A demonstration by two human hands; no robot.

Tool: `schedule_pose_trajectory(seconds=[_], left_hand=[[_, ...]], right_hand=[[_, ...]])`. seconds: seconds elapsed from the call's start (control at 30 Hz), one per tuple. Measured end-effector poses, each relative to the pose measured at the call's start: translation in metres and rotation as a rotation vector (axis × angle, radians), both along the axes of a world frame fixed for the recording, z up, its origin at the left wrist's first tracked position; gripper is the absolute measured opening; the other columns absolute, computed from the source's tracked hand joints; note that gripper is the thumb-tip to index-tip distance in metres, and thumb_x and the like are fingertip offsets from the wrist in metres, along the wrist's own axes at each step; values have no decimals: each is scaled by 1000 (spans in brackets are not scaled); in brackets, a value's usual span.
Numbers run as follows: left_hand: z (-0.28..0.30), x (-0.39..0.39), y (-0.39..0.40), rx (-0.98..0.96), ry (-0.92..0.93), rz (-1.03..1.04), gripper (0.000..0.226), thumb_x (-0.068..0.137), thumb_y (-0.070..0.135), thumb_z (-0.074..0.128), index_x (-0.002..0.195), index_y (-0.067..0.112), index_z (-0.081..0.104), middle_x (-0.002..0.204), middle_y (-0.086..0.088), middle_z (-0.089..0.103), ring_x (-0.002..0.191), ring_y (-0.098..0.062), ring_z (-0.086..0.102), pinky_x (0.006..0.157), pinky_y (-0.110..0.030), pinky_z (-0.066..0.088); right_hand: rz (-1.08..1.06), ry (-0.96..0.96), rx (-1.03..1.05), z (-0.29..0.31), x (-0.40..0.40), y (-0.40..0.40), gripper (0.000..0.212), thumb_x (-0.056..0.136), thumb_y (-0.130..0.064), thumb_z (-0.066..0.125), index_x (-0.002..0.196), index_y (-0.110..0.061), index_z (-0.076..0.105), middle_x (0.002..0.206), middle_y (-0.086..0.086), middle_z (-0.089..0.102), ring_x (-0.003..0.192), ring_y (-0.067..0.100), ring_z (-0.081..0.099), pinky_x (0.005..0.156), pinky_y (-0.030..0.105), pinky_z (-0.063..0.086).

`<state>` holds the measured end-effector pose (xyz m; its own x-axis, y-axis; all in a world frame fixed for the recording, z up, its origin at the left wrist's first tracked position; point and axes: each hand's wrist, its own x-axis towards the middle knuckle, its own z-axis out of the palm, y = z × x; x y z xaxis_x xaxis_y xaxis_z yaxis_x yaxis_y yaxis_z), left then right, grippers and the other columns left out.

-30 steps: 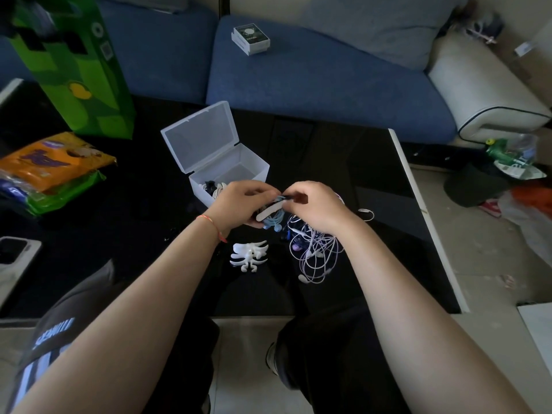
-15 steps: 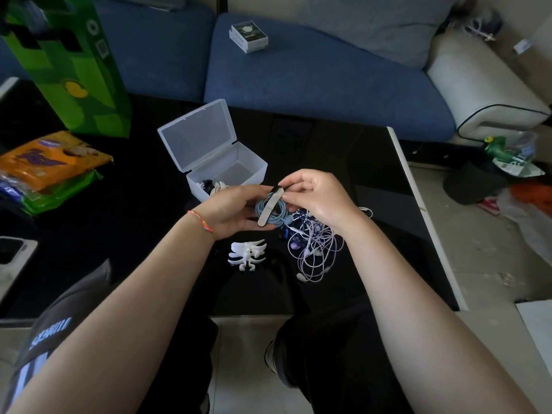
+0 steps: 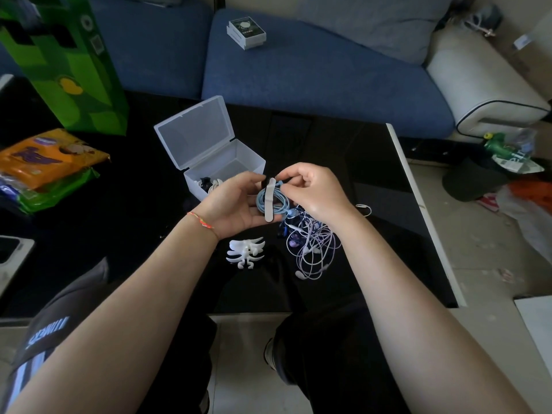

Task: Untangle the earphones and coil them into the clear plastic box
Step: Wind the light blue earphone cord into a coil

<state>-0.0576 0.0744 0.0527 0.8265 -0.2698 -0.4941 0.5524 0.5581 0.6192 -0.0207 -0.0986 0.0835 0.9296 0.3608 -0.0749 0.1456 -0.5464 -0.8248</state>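
In the middle of the frame, the left hand (image 3: 236,204) now cups the blue earphones (image 3: 273,201), turned up to show a neat ring. The right hand (image 3: 313,192) pinches the white strap (image 3: 269,201). Next, the clear box (image 3: 221,165) just above.

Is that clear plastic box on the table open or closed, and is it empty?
Open: the clear plastic box has its lid tipped back. Not empty: some earphones lie inside.
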Motion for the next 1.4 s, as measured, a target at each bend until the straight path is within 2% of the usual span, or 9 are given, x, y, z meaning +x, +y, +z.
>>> schedule_pose_trajectory(seconds=[0.17,0.37,0.53,0.73,0.87,1.07,1.13,1.3,1.4], left_hand=[[-6,2,-3,201,-123,-51,7,95,12,61,99,9,65,95,-12,69,89,-22,71,73,-35,61],[-9,3,0,258,-96,-15,19,91,19,68,108,11,71,96,-8,74,91,-19,72,73,-35,60],[-9,2,0,312,-82,-15,26,90,22,69,113,10,69,102,-11,73,95,-23,71,75,-39,60],[-8,2,-7,249,-85,38,10,95,16,63,102,8,65,91,-11,73,84,-22,73,69,-37,61],[-8,3,-10,351,-94,74,17,94,13,64,109,6,62,91,-14,72,83,-25,73,72,-43,61],[-5,4,-7,314,-105,127,22,94,13,64,114,2,62,93,-15,72,89,-28,73,73,-44,61],[-7,3,-11,316,-68,147,22,94,13,64,113,3,61,96,-17,70,88,-28,72,73,-44,61],[-2,2,-6,322,-119,-54,12,96,19,62,102,10,65,91,-12,71,82,-22,72,71,-39,61],[-2,1,0,369,-134,-79,21,97,22,61,114,11,65,104,-13,71,89,-23,72,69,-37,60]], right_hand=[[4,22,-19,-1,0,-1,16,89,-8,67,102,-18,71,87,2,74,75,2,68,69,14,53],[-19,71,-35,0,1,-2,13,90,-15,70,102,-19,70,88,-1,74,83,2,69,70,10,50],[-37,153,-42,1,2,-4,13,88,-16,71,100,-20,69,87,-2,75,76,-1,69,61,8,45],[-103,175,-24,-1,3,-1,12,84,-13,70,94,-18,67,82,-1,73,65,-3,65,59,14,46],[-60,132,-109,-3,2,-1,13,84,-12,70,96,-17,67,87,1,74,81,10,69,67,21,52],[-82,170,-14,-2,3,0,13,84,-12,70,96,-18,67,87,1,74,79,7,70,64,19,51],[-79,160,-44,-4,1,3,13,84,-12,70,96,-17,66,88,2,73,83,11,70,70,24,54],[-87,124,-73,-3,3,-2,10,86,-13,66,95,-13,64,87,0,64,78,11,60,67,26,49],[-17,212,-51,-2,4,-6,10,92,-21,65,95,-12,66,86,1,67,73,5,64,65,22,50]])
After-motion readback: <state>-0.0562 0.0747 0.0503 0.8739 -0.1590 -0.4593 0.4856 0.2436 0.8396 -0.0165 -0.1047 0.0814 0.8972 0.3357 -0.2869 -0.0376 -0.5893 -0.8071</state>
